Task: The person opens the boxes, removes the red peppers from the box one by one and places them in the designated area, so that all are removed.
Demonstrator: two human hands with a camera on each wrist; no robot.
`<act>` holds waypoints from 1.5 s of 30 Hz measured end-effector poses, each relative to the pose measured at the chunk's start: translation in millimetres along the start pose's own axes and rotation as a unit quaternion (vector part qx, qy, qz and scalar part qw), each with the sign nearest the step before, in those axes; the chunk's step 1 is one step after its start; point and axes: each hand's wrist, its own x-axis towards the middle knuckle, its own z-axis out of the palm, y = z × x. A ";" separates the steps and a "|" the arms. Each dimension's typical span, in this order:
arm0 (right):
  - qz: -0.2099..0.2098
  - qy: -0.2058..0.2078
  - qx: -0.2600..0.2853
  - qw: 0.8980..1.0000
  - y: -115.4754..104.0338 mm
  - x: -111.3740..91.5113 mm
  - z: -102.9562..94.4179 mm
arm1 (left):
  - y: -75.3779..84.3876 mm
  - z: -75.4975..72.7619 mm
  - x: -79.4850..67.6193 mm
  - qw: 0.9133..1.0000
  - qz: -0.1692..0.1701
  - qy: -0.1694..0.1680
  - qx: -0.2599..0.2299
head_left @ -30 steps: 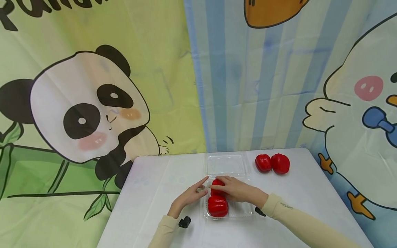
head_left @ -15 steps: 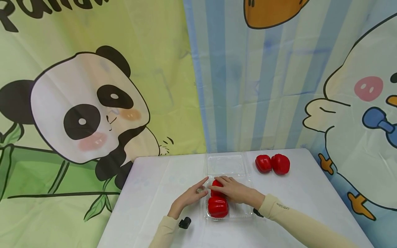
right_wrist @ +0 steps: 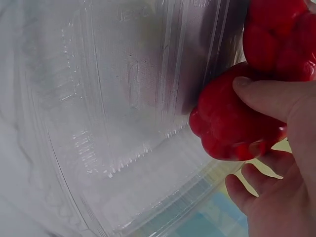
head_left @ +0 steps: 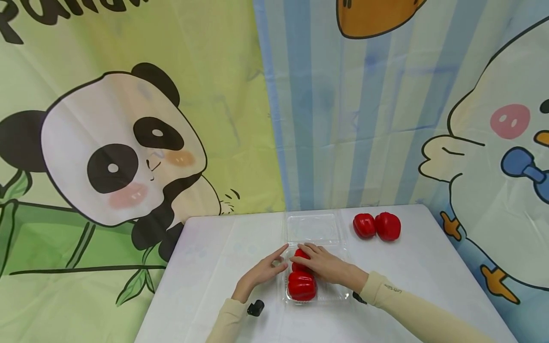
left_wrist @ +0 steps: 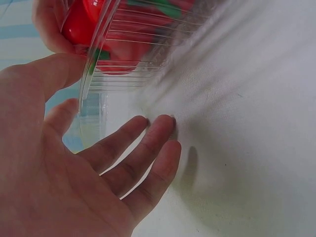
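Note:
A clear plastic clamshell container point(head_left: 333, 294) lies open on the white table, two red bell peppers in its left side. My right hand point(head_left: 330, 265) reaches over it and holds the rear bell pepper point(right_wrist: 227, 118), thumb on one side and fingers on the other. The front bell pepper point(head_left: 302, 287) sits against it. Beside the container's left wall is my left hand point(head_left: 262, 272), fingers spread and loosely bent. In the left wrist view its thumb is at the container's rim point(left_wrist: 101, 42); whether its forefinger touches the plastic, I cannot tell.
The container's transparent lid point(head_left: 312, 228) lies folded back toward the rear edge. Two more red bell peppers, one smaller point(head_left: 364, 226) and one larger point(head_left: 388, 226), stand at the back right of the table point(head_left: 214, 276). Printed cloth point(head_left: 317, 119) hangs behind.
My right hand has shifted very slightly while staying on the rear bell pepper. The left hand, the container and the other peppers look unmoved.

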 end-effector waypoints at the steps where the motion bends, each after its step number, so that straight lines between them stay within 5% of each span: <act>1: 0.002 0.000 0.001 1.000 0.2 -0.2 0.0 | 0.2 -0.1 0.1 1.000 -0.001 0.000 0.001; 28: -0.019 0.056 0.000 0.998 6.0 -2.1 -1.3 | 4.6 -2.0 -2.6 1.000 -0.002 0.000 0.005; 45: -0.026 0.048 0.021 0.998 9.5 -4.3 -9.6 | 7.3 -2.9 -3.3 1.000 -0.004 -0.004 0.003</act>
